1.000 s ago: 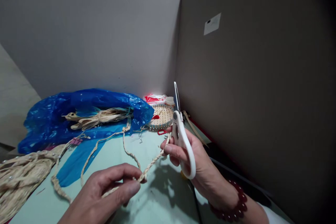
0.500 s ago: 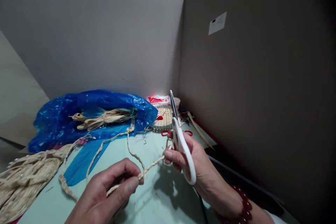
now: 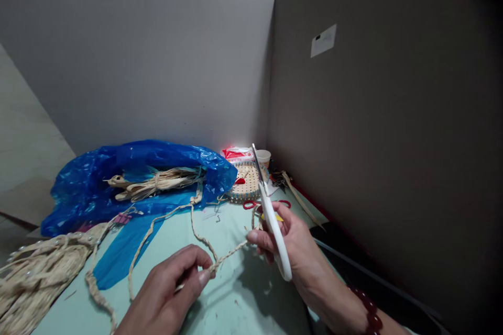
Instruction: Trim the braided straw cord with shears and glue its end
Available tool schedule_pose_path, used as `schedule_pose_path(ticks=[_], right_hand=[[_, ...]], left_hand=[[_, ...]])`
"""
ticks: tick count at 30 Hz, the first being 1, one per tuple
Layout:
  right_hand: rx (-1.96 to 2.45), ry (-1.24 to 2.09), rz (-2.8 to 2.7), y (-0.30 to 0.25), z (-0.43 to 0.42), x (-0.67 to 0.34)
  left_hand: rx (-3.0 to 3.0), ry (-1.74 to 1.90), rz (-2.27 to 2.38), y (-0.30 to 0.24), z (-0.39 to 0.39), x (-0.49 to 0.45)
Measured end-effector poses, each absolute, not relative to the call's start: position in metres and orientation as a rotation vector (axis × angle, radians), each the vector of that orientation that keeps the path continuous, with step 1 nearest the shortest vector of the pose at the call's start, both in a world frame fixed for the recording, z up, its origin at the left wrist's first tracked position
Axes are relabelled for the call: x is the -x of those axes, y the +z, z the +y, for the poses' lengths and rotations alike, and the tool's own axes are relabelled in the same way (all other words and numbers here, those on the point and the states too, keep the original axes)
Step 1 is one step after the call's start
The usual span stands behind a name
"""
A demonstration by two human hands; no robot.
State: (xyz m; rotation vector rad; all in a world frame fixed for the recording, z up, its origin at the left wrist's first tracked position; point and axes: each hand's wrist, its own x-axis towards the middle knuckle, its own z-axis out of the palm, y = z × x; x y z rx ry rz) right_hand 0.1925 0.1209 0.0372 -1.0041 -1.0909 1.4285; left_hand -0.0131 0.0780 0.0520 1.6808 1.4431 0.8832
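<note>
Fingers [image 3: 201,276] of the left hand [image 3: 165,298] pinch the braided cord [image 3: 231,254], which stretches just above the green table [image 3: 239,306] to the right hand [image 3: 301,251] — that hand is closed round the white scissors [image 3: 275,230], blades pointing up and away. Behind, the cord trails back toward a blue bag [image 3: 98,178] holding a straw bundle [image 3: 157,180].
</note>
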Motion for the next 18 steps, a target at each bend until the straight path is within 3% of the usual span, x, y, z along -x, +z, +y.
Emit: schedule_pose_path(ticks=[11, 18], right_hand=[[1.109, 1.356, -1.339, 0.037, 0.127, -0.195], [1.036, 0.664, -1.68, 0.035, 0.126, -0.209]], left_hand=[[-1.248, 0.934, 1.319, 0.062, 0.075, 0.014], [-0.818, 1.143, 1.226, 0.076, 0.076, 0.018]])
